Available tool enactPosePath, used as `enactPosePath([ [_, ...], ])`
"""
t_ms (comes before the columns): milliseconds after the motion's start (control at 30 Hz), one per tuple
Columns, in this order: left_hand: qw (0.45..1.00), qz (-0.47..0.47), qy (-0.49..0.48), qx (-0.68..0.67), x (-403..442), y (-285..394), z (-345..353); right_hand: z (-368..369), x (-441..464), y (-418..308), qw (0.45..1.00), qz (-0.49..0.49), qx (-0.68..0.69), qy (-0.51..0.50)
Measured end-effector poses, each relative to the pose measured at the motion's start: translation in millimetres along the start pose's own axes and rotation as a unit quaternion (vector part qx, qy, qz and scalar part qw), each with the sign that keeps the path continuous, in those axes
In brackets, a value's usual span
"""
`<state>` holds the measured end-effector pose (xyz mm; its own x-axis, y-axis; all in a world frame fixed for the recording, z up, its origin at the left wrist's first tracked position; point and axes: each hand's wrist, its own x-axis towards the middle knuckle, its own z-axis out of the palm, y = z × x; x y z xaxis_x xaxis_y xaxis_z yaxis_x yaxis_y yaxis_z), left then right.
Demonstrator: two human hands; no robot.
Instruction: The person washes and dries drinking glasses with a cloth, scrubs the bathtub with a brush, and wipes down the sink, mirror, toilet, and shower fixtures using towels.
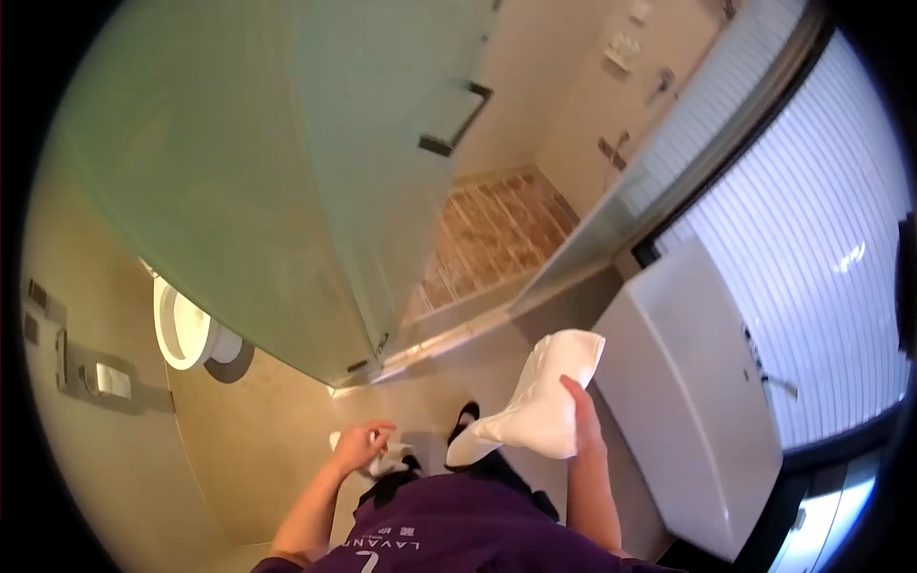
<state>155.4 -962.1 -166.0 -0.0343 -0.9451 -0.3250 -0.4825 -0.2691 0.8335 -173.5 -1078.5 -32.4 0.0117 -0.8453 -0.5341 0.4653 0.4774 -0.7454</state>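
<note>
My right hand [589, 425] grips one edge of a folded white towel [535, 401], which bends and droops to the left in front of my body. The thumb lies over the towel; the other fingers are hidden behind it. My left hand [361, 446] is low on the left with its fingers curled. Crumpled white cloth [390, 462] shows on both sides of that hand and seems to be in its grasp, though the hand covers part of it. A dark shoe [465, 416] of mine peeks out between the two cloths.
Ahead is a frosted glass door [382, 181] with a metal handle [458, 124], beside a brown-tiled shower floor [497, 239]. A white bathtub or basin block [678, 392] stands close on my right. At left are a toilet [181, 329] and a paper holder [113, 382].
</note>
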Motion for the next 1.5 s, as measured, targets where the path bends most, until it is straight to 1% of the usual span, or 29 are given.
enactPosePath([
  [67, 1.0, 0.007, 0.006, 0.001, -4.2, 3.8, 9.8, 59.9, -3.8, -57.7, 0.998, -0.033, 0.022, -0.039],
  [100, 1.0, 0.018, 0.021, 0.005, -5.9, -0.3, 14.7, 64.7, 17.9, -80.6, 0.992, -0.01, 0.067, -0.104],
  [133, 1.0, 0.003, 0.024, -0.004, -7.7, -5.6, 20.9, 92.3, 17.3, -107.2, 0.984, -0.073, 0.086, -0.139],
  [167, 1.0, -0.013, 0.026, -0.011, -7.0, -7.3, 24.1, 126.9, 10.4, -135.0, 0.965, -0.192, 0.07, -0.166],
  [200, 0.999, -0.013, 0.03, -0.005, -5.5, -4.5, 25.3, 141.1, 30.7, -162.3, 0.919, -0.354, 0.004, -0.172],
  [233, 0.999, -0.014, 0.034, 0.001, -3.9, 0.6, 25.9, 170.3, 37.7, -193.2, 0.868, -0.446, -0.057, -0.212],
  [300, 0.999, -0.021, 0.046, 0.0, 5.3, 6.2, 29.9, 227.3, 38.1, -272.3, 0.821, -0.311, -0.026, -0.478],
  [333, 0.998, -0.027, 0.055, -0.008, 12.3, 6.2, 32.0, 254.5, 21.6, -297.1, 0.815, -0.234, 0.011, -0.529],
  [367, 0.997, -0.034, 0.064, -0.016, 20.7, 9.0, 34.4, 274.3, 31.2, -339.8, 0.83, -0.166, 0.112, -0.52],
  [467, 0.995, -0.042, 0.093, -0.022, 44.5, 24.2, 42.6, 344.4, 31.7, -406.5, 0.744, -0.137, 0.166, -0.632],
  [500, 0.994, -0.042, 0.101, -0.019, 51.8, 30.1, 44.7, 364.9, 36.6, -431.1, 0.741, -0.105, 0.132, -0.65],
  [567, 0.993, -0.036, 0.112, -0.022, 67.9, 49.8, 48.4, 414.9, 91.6, -460.1, 0.767, -0.235, 0.134, -0.582],
  [600, 0.992, -0.036, 0.117, -0.022, 75.6, 55.7, 54.4, 420.7, 111.6, -456.7, 0.787, -0.167, 0.131, -0.58],
  [667, 0.992, -0.03, 0.123, -0.028, 90.7, 72.9, 61.4, 436.9, 133.0, -420.4, 0.847, -0.143, 0.111, -0.501],
  [700, 0.989, -0.03, 0.134, -0.05, 98.7, 82.1, 64.5, 440.1, 141.1, -398.1, 0.883, -0.186, 0.093, -0.421],
  [767, 0.984, -0.033, 0.152, -0.091, 115.8, 97.3, 71.2, 437.6, 223.9, -388.8, 0.871, -0.158, 0.033, -0.465],
  [833, 0.982, -0.032, 0.161, -0.096, 128.6, 114.5, 67.0, 418.8, 262.8, -375.7, 0.887, -0.126, 0.031, -0.443],
  [867, 0.981, -0.028, 0.166, -0.095, 132.7, 124.6, 66.3, 407.4, 274.7, -374.3, 0.915, -0.129, 0.046, -0.38],
  [900, 0.981, -0.023, 0.17, -0.095, 136.1, 134.0, 64.8, 400.0, 283.8, -379.5, 0.933, -0.137, 0.155, -0.293],
  [967, 0.976, -0.04, 0.177, -0.12, 145.3, 141.9, 61.2, 382.6, 349.2, -426.6, 0.921, -0.109, 0.18, -0.329],
  [1067, 0.975, -0.023, 0.176, -0.132, 169.3, 148.1, 46.6, 363.9, 365.9, -472.8, 0.865, -0.139, 0.263, -0.403],
  [1167, 0.983, 0.011, 0.141, -0.118, 218.7, 177.4, 17.9, 377.8, 365.5, -485.3, 0.883, -0.189, 0.213, -0.374],
  [1233, 0.989, 0.04, 0.101, -0.102, 262.7, 194.4, 2.9, 390.7, 367.7, -474.8, 0.881, -0.197, 0.134, -0.41],
  [1267, 0.988, 0.063, 0.092, -0.104, 284.5, 205.2, -5.7, 401.5, 354.9, -462.1, 0.898, -0.134, 0.164, -0.386],
  [1300, 0.987, 0.089, 0.085, -0.106, 308.0, 215.9, -15.8, 407.2, 349.5, -448.4, 0.893, -0.14, 0.101, -0.416],
  [1367, 0.984, 0.079, 0.054, -0.15, 350.6, 229.3, -28.0, 412.1, 316.6, -403.3, 0.914, -0.178, 0.021, -0.365],
  [1400, 0.982, 0.072, 0.039, -0.172, 369.1, 236.4, -33.5, 408.1, 310.5, -384.0, 0.895, -0.187, -0.027, -0.404],
  [1433, 0.983, 0.11, 0.045, -0.142, 383.5, 244.3, -40.5, 398.4, 319.7, -371.6, 0.881, -0.138, -0.055, -0.45],
  [1500, 0.98, 0.177, 0.055, -0.079, 401.0, 256.5, -51.8, 357.4, 301.5, -340.3, 0.928, -0.103, -0.071, -0.352],
])
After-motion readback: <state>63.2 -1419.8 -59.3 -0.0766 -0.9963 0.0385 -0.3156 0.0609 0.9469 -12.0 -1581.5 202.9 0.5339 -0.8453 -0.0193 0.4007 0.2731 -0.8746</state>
